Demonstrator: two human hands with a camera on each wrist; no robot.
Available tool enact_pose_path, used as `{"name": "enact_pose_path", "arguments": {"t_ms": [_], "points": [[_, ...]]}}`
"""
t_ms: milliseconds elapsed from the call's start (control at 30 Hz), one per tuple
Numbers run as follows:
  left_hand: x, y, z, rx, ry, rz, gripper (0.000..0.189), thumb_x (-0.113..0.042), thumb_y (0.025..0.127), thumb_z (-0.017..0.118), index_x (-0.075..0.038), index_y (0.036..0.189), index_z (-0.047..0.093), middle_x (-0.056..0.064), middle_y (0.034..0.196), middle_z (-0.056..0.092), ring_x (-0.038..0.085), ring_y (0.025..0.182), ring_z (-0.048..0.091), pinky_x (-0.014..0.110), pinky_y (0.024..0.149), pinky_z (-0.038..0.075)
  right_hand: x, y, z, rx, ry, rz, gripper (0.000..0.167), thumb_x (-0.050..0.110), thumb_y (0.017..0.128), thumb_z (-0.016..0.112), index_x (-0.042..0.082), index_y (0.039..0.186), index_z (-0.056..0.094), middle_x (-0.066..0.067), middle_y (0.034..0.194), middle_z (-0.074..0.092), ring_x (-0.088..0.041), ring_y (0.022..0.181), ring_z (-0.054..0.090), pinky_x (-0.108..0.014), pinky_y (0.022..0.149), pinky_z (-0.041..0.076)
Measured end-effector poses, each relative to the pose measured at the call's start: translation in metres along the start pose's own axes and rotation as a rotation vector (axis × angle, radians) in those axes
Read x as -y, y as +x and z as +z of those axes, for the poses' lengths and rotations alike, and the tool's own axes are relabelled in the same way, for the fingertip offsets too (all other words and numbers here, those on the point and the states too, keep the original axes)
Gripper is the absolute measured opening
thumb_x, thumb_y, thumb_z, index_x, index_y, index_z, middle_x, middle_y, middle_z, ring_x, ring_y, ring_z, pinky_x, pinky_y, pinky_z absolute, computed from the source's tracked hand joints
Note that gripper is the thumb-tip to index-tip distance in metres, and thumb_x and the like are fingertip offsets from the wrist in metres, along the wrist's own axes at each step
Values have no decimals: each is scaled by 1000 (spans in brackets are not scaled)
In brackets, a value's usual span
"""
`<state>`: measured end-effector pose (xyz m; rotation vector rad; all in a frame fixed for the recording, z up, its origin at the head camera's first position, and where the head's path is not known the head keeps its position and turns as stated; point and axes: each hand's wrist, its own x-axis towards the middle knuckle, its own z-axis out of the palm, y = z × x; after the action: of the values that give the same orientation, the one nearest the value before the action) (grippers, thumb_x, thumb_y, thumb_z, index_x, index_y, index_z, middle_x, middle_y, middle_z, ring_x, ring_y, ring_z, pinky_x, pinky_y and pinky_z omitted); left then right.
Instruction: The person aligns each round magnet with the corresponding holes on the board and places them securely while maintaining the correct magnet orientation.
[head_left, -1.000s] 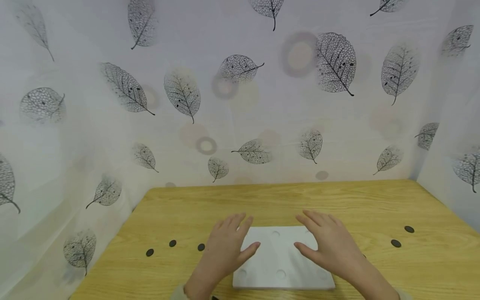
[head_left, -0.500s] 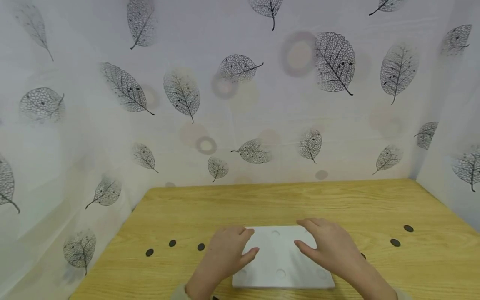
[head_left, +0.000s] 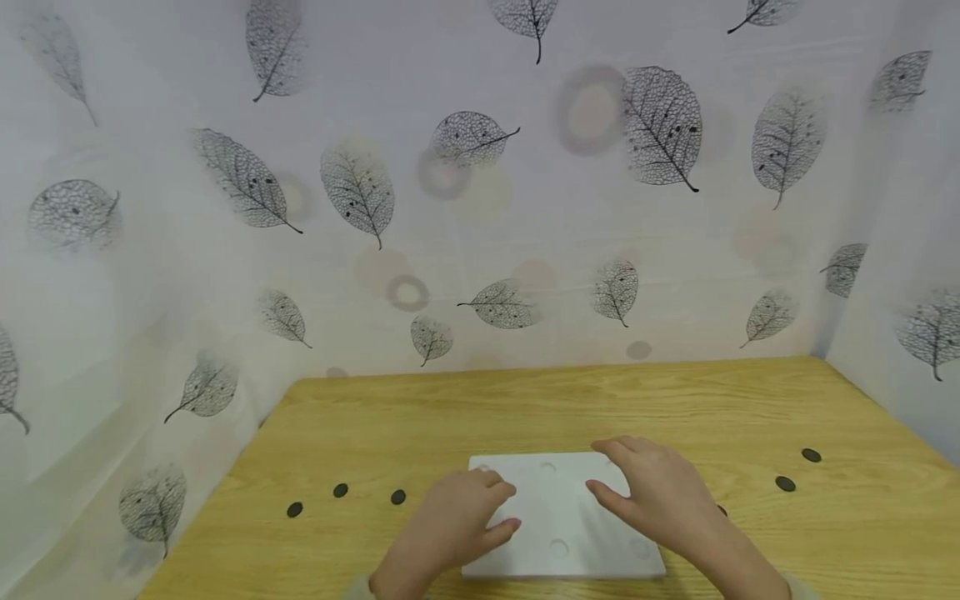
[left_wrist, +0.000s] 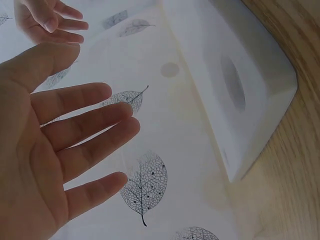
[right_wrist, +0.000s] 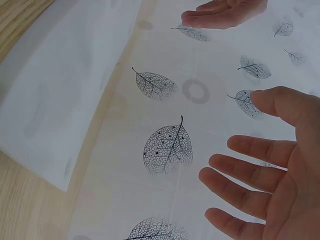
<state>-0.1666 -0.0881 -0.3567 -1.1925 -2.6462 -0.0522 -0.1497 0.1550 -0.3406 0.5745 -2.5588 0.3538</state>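
Observation:
A white rectangular board point(head_left: 555, 508) with shallow round recesses lies on the table. My left hand point(head_left: 465, 517) is held over its left side, and my right hand point(head_left: 660, 492) over its right side. Both hands hold nothing. In the left wrist view the left hand point(left_wrist: 65, 135) has its fingers spread and slightly bent, apart from the board point(left_wrist: 260, 75), which shows one recess. The right wrist view shows the right hand point(right_wrist: 265, 170) with relaxed fingers, also apart from the board point(right_wrist: 60, 90). The hands cover parts of the board's sides in the head view.
Small dark discs lie to the left of the board, among them one disc point(head_left: 398, 497) near the left hand. More lie to the right, such as a disc point(head_left: 785, 483); another point(head_left: 722, 510) is partly behind the right wrist. A leaf-patterned curtain point(head_left: 480, 208) surrounds the wooden table point(head_left: 570, 408).
My left hand has come down a little, its fingers no longer reaching up past the board's far edge. My right hand's fingers have dipped slightly. The board has stayed put.

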Motion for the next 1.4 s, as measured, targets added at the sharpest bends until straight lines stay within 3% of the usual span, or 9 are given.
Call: {"name": "enact_pose_path", "arguments": {"t_ms": [200, 433, 600, 867, 967, 1200, 1400], "points": [[-2, -2, -1, 54, -79, 37, 29, -36, 84, 57, -12, 98, 66, -7, 93, 61, 5, 84, 56, 18, 67, 46, 0, 1, -1, 1, -2, 2, 37, 31, 68, 73, 10, 98, 64, 0, 91, 64, -18, 78, 61, -33, 61, 50], [-2, -9, 5, 72, -52, 95, 30, -37, 84, 57, -13, 99, 66, -5, 101, 61, 8, 90, 57, 22, 75, 46, 1, 4, -1, 7, -4, 1, 36, 31, 69, 72, 10, 97, 65, 0, 91, 64, -17, 78, 61, -32, 61, 50], [-3, -20, 9, 180, -101, 89, 40, -42, 86, 52, -13, 112, 61, -3, 115, 56, 11, 102, 53, 26, 81, 46, 2, 4, 0, 21, 5, 4, 36, 32, 70, 71, 10, 98, 65, 0, 91, 64, -17, 79, 61, -33, 62, 50], [-4, -30, 16, 331, -125, 154, 59, -56, 86, 39, -15, 128, 47, -3, 130, 44, 10, 118, 41, 37, 85, 44, 4, 2, -2, 38, 9, -1, 36, 31, 70, 71, 10, 98, 65, 0, 92, 64, -17, 80, 61, -32, 62, 50], [-4, -32, 17, 378, -159, 140, 64, -59, 85, 37, -15, 131, 43, -3, 134, 40, 10, 122, 36, 39, 88, 42, 5, 1, -2, 43, 17, 0, 35, 31, 70, 71, 11, 98, 65, 1, 92, 64, -16, 81, 61, -32, 63, 50], [-4, -34, 18, 389, -128, 129, 66, -60, 85, 33, -15, 133, 40, -2, 137, 36, 10, 125, 31, 41, 90, 40, 4, 0, -1, 26, 16, -19, 35, 31, 70, 71, 10, 97, 65, 0, 92, 64, -17, 82, 61, -33, 66, 50], [-3, -34, 21, 416, -154, 93, 67, -60, 85, 35, -15, 133, 41, -1, 138, 35, 11, 126, 30, 41, 91, 39, 3, -1, 0, 34, 14, -22, 34, 31, 70, 71, 10, 96, 65, 0, 91, 64, -16, 81, 61, -32, 64, 50]]}}
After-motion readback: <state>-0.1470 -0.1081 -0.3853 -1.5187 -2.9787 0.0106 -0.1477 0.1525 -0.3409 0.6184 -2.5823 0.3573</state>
